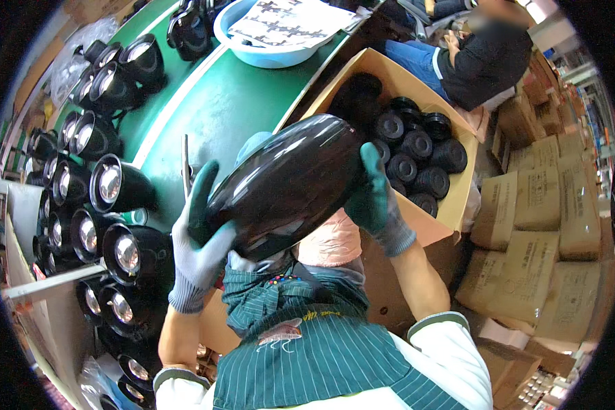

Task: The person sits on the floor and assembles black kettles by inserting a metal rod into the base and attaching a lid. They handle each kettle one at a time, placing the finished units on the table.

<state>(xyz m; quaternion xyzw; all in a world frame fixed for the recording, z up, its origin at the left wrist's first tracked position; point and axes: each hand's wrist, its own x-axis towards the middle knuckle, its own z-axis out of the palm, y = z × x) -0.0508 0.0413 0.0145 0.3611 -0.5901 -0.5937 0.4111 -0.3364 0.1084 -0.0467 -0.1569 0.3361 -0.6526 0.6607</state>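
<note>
A long, glossy black rounded vessel [287,181], perhaps a vacuum jug body, lies tilted in the air in front of my apron, its right end higher than its left. My left hand [199,242], in a grey glove with a dark green palm, grips the lower left end, thumb below and fingers above. Against the upper right end presses my right hand [379,201], gloved the same way, thumb upward; its other fingers are partly hidden. Below the vessel, something pink and quilted [331,242] shows over my lap.
At left on the green worktop [174,130] stand several black vessels [119,181] with silvery round interiors. A light blue basin [273,55] holds a printed sheet. On the right, a cardboard box [458,198] contains black ribbed round parts. Stacked cartons [536,198] and a seated person [485,61] are beyond.
</note>
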